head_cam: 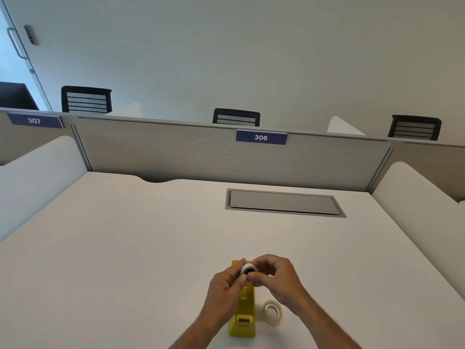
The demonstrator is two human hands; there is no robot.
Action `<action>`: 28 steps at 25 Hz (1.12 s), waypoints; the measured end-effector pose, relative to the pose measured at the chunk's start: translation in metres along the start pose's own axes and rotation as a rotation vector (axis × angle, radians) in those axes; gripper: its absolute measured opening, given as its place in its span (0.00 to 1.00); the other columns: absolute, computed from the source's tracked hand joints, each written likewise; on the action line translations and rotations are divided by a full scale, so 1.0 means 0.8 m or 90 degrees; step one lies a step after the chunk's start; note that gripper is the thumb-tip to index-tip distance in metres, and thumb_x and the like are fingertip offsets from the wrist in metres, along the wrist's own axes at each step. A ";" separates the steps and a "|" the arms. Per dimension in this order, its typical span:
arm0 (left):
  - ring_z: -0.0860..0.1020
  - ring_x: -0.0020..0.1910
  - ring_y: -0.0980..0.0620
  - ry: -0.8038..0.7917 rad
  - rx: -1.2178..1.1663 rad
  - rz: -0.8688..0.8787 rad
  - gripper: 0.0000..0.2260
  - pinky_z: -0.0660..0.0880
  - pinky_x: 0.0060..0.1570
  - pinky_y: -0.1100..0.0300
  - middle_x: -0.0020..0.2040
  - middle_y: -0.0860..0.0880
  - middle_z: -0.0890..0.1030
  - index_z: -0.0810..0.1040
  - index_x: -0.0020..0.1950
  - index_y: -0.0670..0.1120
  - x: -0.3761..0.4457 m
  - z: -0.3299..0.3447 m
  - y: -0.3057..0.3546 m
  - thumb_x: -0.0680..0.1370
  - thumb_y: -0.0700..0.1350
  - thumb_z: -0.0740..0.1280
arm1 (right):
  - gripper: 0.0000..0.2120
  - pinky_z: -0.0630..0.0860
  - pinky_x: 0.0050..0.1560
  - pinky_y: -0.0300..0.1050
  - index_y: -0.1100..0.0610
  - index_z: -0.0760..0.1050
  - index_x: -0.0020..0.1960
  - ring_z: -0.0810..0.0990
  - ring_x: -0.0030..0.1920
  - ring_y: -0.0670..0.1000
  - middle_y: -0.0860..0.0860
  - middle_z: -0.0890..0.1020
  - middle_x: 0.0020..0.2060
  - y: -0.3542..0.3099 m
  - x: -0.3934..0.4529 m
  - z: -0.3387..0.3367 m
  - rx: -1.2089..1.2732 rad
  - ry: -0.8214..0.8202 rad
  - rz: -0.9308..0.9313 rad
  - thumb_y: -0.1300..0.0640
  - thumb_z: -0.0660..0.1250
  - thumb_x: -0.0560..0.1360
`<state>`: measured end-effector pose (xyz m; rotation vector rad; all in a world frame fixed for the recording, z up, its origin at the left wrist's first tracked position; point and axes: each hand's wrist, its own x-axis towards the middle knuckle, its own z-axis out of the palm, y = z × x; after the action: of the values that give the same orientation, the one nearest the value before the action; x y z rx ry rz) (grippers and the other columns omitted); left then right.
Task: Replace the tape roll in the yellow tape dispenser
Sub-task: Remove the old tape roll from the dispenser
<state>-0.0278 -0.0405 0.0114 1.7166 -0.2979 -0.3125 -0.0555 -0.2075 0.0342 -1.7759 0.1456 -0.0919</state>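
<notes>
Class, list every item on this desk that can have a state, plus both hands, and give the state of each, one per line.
Yellow tape dispenser: lying on the desk, no roll seated.
White roll with dark core: lifted above the dispenser, pinched by both hands.
Clear tape roll: lying loose on the desk, right of the dispenser.
Left hand: gripping the white roll.
Right hand: gripping the white roll.
Desk cable hatch: closed.

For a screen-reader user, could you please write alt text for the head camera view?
Both hands, left hand and right hand, hold a small white tape roll above a yellow tape dispenser on a white desk. A second, clear tape roll lies to the dispenser's right.
</notes>
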 end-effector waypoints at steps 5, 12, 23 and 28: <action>0.77 0.62 0.62 -0.016 0.006 -0.009 0.17 0.75 0.65 0.58 0.62 0.60 0.80 0.77 0.67 0.53 0.001 0.000 -0.002 0.80 0.39 0.65 | 0.11 0.85 0.42 0.48 0.52 0.86 0.47 0.86 0.42 0.52 0.51 0.87 0.40 0.000 -0.002 0.007 -0.048 0.028 -0.021 0.65 0.78 0.69; 0.81 0.58 0.58 -0.030 -0.036 -0.035 0.16 0.79 0.59 0.57 0.59 0.57 0.83 0.78 0.65 0.51 0.002 -0.004 0.004 0.79 0.38 0.67 | 0.11 0.84 0.39 0.44 0.52 0.86 0.46 0.85 0.41 0.49 0.49 0.86 0.38 0.006 -0.007 0.012 -0.082 0.082 -0.059 0.67 0.77 0.69; 0.85 0.48 0.52 -0.004 -0.032 -0.038 0.17 0.82 0.54 0.54 0.50 0.55 0.87 0.84 0.58 0.52 0.005 -0.012 0.008 0.72 0.37 0.74 | 0.11 0.84 0.44 0.52 0.55 0.86 0.49 0.86 0.45 0.56 0.55 0.88 0.44 -0.006 -0.009 0.007 0.076 0.021 0.017 0.68 0.73 0.73; 0.85 0.42 0.54 0.041 0.025 -0.008 0.15 0.82 0.47 0.59 0.46 0.57 0.87 0.84 0.53 0.53 0.007 -0.013 0.015 0.69 0.42 0.79 | 0.09 0.85 0.42 0.52 0.56 0.86 0.48 0.86 0.43 0.56 0.57 0.86 0.45 -0.007 -0.005 0.010 0.058 0.061 0.048 0.67 0.74 0.72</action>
<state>-0.0188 -0.0350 0.0249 1.7636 -0.2476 -0.2608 -0.0581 -0.1982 0.0379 -1.6732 0.2734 -0.1265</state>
